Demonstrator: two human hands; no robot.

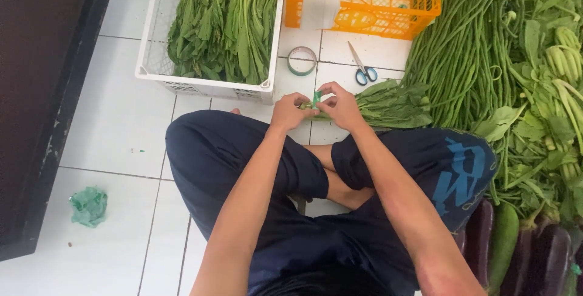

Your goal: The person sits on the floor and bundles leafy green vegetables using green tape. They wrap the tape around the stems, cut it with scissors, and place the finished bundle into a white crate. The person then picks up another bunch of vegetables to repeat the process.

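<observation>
I sit cross-legged on white floor tiles. My left hand [291,110] and my right hand [341,106] meet in front of my knees, both pinching the stem end of a bundle of leafy greens [392,104] that lies out to the right. A short strip of green tape [316,97] stands between my fingertips at the stems. A roll of green tape [302,61] lies on the tiles just beyond my hands, and blue-handled scissors [363,68] lie to its right.
A white crate [206,86] holds rows of tied green bundles; an orange crate [364,1] stands beside it. Long beans [461,47], loose greens and dark eggplants [546,253] pile at right. A crumpled green wad [88,206] lies at left by a dark wall edge.
</observation>
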